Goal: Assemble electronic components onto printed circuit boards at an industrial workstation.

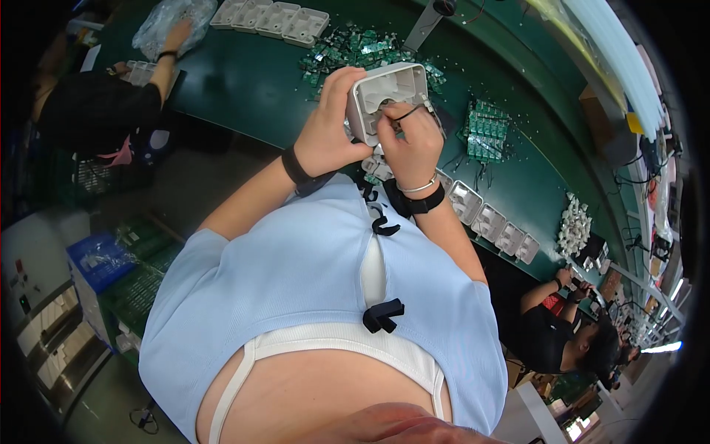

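Observation:
My left hand [325,126] grips a white plastic housing [403,80] by its left side, with the thumb low on its near edge. The open, compartmented side of the housing is tilted toward me. Reaching into it, my right hand [413,148] has its thumb and fingers pinched together. A thin black cable [406,113] loops from those fingertips; its far end inside the housing is hidden by the fingers. Both hands are raised above the green bench [255,96].
Beyond the housing lies a loose heap of green circuit boards [355,48], near a metal stand [426,28]. Stacked boards [486,132] and a row of white housings [488,220] are to the right, with small white parts [574,226] farther along. Co-workers sit at left and right.

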